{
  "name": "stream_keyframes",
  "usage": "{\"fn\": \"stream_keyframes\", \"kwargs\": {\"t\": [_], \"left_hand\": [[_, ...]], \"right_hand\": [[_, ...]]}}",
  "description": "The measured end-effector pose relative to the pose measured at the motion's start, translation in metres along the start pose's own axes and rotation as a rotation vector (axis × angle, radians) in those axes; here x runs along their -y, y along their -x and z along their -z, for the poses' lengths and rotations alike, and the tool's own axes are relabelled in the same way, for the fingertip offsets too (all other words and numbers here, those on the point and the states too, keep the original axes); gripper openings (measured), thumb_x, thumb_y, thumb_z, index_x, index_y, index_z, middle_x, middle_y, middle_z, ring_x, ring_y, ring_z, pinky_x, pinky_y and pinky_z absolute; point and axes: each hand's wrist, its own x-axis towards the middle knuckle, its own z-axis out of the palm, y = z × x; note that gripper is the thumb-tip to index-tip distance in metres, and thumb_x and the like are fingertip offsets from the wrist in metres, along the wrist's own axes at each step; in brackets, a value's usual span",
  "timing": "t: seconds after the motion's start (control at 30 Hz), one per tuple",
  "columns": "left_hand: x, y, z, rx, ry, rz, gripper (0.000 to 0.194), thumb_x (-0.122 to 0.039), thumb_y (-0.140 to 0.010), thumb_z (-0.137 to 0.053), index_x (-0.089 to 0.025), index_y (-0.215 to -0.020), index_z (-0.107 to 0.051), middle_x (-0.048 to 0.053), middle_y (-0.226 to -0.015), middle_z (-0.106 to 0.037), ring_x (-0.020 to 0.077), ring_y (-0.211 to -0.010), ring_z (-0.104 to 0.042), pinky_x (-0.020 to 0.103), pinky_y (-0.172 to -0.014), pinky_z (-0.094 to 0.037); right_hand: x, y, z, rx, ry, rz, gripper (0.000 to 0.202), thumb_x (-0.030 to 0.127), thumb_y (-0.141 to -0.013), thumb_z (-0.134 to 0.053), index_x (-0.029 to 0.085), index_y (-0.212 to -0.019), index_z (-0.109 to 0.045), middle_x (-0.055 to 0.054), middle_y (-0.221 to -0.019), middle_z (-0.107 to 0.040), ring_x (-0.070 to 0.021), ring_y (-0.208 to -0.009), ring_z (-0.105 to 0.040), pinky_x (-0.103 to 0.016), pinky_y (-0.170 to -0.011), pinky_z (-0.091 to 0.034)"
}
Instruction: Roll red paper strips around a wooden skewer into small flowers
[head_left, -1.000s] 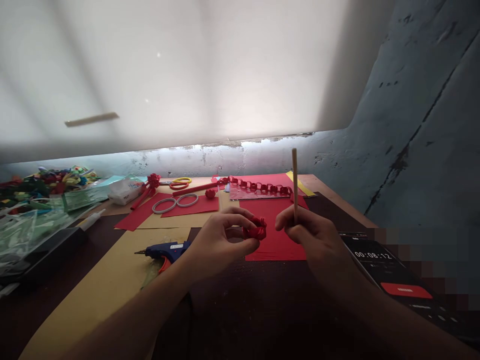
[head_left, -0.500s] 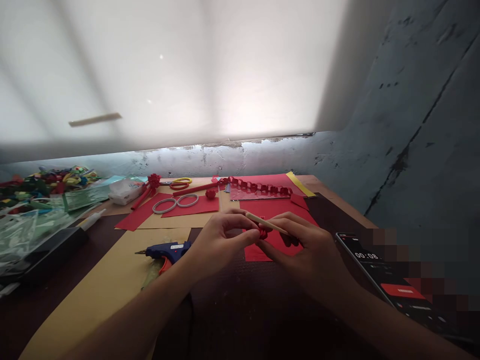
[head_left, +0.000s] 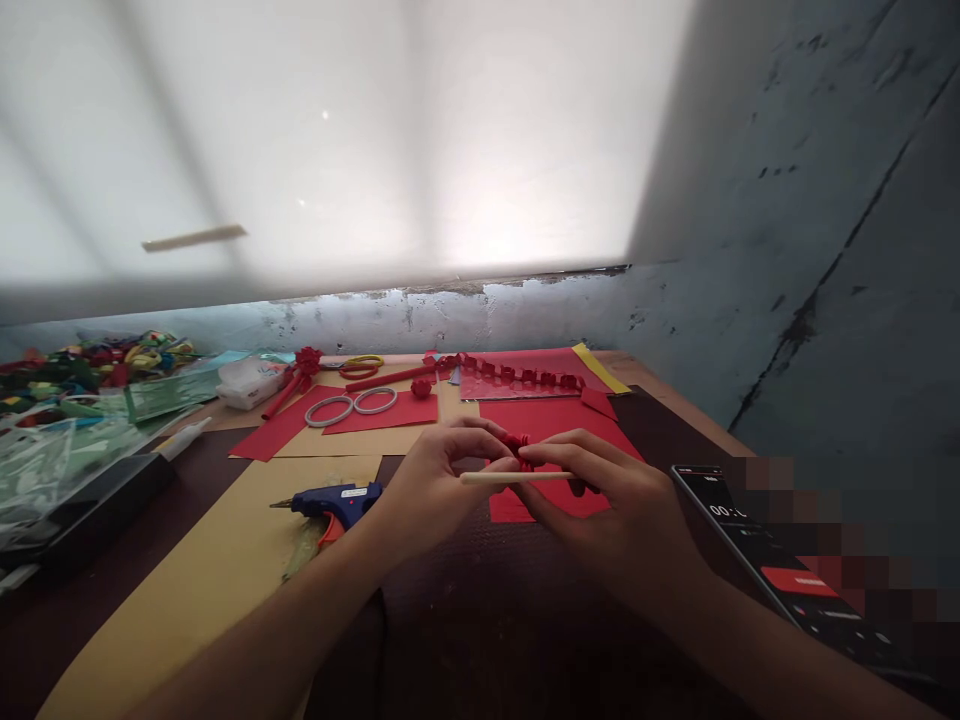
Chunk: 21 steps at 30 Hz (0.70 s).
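My left hand (head_left: 439, 480) is closed, its thumb and fingers round a small red curled paper piece (head_left: 523, 446), partly hidden by the fingers. My right hand (head_left: 611, 485) faces it, holding a thin pale wooden stick (head_left: 514, 478) that lies level across the front of both hands. Its index fingertip touches the red paper piece. Under and behind the hands lies a red sheet of paper (head_left: 555, 430). A blue glue gun (head_left: 337, 500) with an orange trigger rests on tan paper beside my left forearm.
Two grey rings (head_left: 330, 411), a small red paper ball (head_left: 421, 388) and yellow-handled scissors (head_left: 364, 366) lie farther back, near a red paper chain (head_left: 517, 374). A phone (head_left: 772, 550) lies on the right. Plastic bags (head_left: 67, 470) and a black box (head_left: 97, 515) occupy the left.
The wooden stick has swung from a slant above the red paper piece to level in front of it, lower down. Both hands have stayed nearly in place.
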Motion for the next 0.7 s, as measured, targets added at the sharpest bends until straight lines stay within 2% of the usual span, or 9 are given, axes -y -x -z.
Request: {"fn": "stream_keyframes", "kwargs": {"t": [0.27, 0.5, 0.7], "left_hand": [[0.0016, 0.0003, 0.0011, 0.019, -0.064, -0.030, 0.019, -0.033, -0.086, -0.073, -0.016, -0.079, -0.075, 0.007, -0.098, -0.062, 0.0165, -0.090, -0.062, 0.025, -0.073, -0.051], [0.0041, -0.0001, 0.0032, 0.041, -0.046, -0.021, 0.023, -0.035, -0.088, -0.071, -0.015, -0.079, -0.074, 0.007, -0.097, -0.064, 0.0168, -0.086, -0.065, 0.026, -0.071, -0.052], [-0.0002, -0.0008, 0.0024, 0.045, -0.030, 0.006, 0.021, -0.033, -0.087, -0.071, -0.014, -0.078, -0.071, 0.007, -0.093, -0.066, 0.0171, -0.082, -0.067, 0.026, -0.068, -0.051]], "right_hand": [[0.0009, 0.0009, -0.0027, -0.047, 0.059, 0.059, 0.020, 0.015, -0.084, -0.073, 0.023, -0.102, -0.073, -0.001, -0.093, -0.075, -0.0142, -0.081, -0.070, -0.026, -0.071, -0.058], [0.0017, 0.0010, -0.0033, -0.086, 0.094, 0.098, 0.024, 0.011, -0.080, -0.074, 0.022, -0.100, -0.071, 0.000, -0.090, -0.074, -0.0131, -0.075, -0.068, -0.025, -0.070, -0.058], [0.0031, 0.0021, -0.0012, -0.053, 0.108, 0.086, 0.024, 0.010, -0.081, -0.073, 0.024, -0.100, -0.067, -0.002, -0.092, -0.074, -0.0161, -0.080, -0.069, -0.028, -0.070, -0.057]]}}
